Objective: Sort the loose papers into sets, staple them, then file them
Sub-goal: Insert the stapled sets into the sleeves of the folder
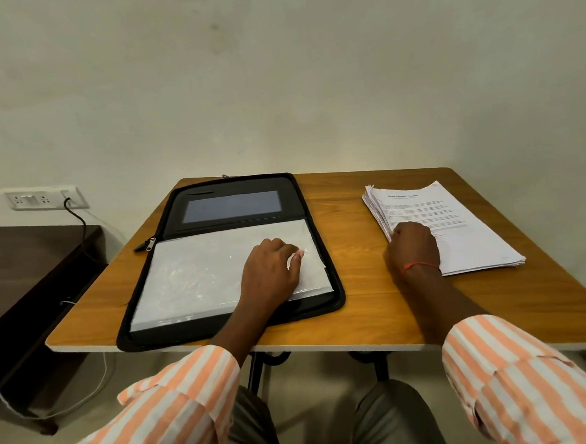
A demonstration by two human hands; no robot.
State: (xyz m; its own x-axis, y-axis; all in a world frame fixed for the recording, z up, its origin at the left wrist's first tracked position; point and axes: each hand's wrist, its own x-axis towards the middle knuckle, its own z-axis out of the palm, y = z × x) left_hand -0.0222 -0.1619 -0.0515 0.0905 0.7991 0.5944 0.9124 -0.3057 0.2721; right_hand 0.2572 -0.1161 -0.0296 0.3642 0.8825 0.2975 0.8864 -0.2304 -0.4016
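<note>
Landmark: black zip-around fabric folder [339,296], lying open and flat on the brown wooden tabletop [359,320], with its clear plastic sleeve [192,276] facing up.
Task's thing: stack of white printed papers [463,225], right of the folder and well apart from it; its edges are uneven, so it is judged to be not yet sorted.
Left hand [270,269]: rests on the sleeve in the folder's right half. The curled fingers [295,256] appear to pinch the sleeve's top layer, probably to open a pocket for filing.
Right hand [413,245]: sits on the stack's corner nearest the folder, likely steadying it. The fingers are curled under and hidden, so whether they grip any sheets cannot be told.
Papers relative to fingers: touching the right hand, well apart from the left fingers.
</note>
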